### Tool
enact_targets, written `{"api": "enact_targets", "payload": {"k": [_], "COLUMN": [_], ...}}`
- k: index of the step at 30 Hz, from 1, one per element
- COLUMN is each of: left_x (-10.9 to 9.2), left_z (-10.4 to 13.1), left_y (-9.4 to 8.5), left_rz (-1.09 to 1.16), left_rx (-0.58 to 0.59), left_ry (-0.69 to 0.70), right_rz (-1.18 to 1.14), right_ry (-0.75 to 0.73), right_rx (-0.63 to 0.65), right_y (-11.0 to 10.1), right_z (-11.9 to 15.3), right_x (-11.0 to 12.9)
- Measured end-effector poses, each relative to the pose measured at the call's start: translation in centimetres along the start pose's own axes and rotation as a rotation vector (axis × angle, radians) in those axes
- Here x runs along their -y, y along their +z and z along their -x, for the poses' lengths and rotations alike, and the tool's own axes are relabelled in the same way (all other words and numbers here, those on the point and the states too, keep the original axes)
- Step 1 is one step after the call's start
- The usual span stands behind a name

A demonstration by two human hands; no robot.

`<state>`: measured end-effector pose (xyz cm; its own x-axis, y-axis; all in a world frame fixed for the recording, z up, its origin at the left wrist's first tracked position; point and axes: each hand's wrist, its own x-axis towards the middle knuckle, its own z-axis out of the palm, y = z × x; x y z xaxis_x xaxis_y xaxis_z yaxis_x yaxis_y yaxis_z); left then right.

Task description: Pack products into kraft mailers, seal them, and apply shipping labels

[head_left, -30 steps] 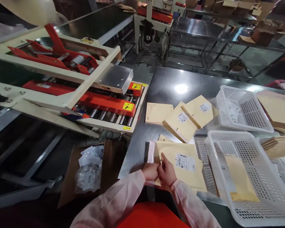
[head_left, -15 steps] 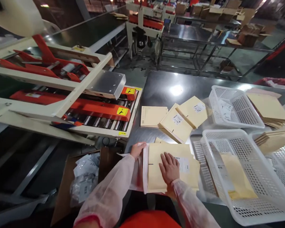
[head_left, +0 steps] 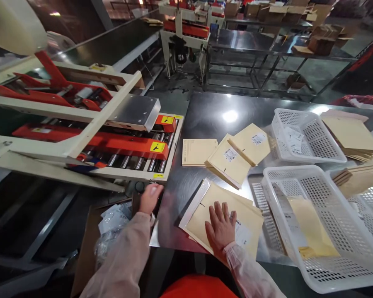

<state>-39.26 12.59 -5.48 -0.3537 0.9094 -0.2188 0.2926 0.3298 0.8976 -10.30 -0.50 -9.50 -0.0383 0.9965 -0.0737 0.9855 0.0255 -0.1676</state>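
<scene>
A padded mailing envelope in pale yellow lies at an angle near the table's front edge, its silvery flap strip toward the left. My right hand rests flat on it with fingers spread, partly covering the white printed label. Other envelope edges show beneath. Off the table's left edge, my left hand is closed, thumb pressed to the fingers. A thin white strip hangs by its wrist side; the grip on it is partly hidden.
Labelled envelopes and a stack of plain ones lie farther back. White baskets stand at right. A roller conveyor machine borders the table's left. Below it, a carton holds crumpled plastic and white scraps.
My left hand has left the envelope's flap end and moved left and up, off the table. The envelope has turned under my right hand, which stays flat on it.
</scene>
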Motion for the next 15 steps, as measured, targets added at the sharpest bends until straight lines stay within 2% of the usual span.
{"api": "enact_targets", "payload": {"k": [3, 4, 5, 7, 9, 13, 15], "left_x": [-0.5, -0.6, -0.8, -1.4, -2.4, -5.1, -5.5], "left_z": [4.9, 6.6, 8.2, 10.1, 10.0, 5.5, 3.9], "left_y": [7.3, 9.3, 10.9, 13.1, 14.9, 19.9, 22.0], "left_rz": [-0.173, -0.357, -0.498, -0.709, -0.770, -0.808, -0.814], "left_rx": [0.344, 0.483, 0.573, 0.667, 0.658, 0.581, 0.569], "left_ry": [0.104, 0.265, 0.394, 0.579, 0.608, 0.621, 0.648], "right_rz": [0.028, 0.045, 0.062, 0.086, 0.097, 0.126, 0.137], "right_ry": [0.026, 0.050, 0.073, 0.107, 0.098, 0.056, 0.058], "right_rx": [0.003, -0.007, -0.017, -0.032, -0.039, -0.063, -0.070], "right_y": [0.9, 1.2, 1.6, 2.1, 2.5, 3.0, 3.0], "right_z": [0.0, 0.0, 0.0, 0.0, 0.1, 0.2, 0.1], "right_x": [-0.2, -0.5, -0.8, -1.6, -2.3, -2.9, -2.9]}}
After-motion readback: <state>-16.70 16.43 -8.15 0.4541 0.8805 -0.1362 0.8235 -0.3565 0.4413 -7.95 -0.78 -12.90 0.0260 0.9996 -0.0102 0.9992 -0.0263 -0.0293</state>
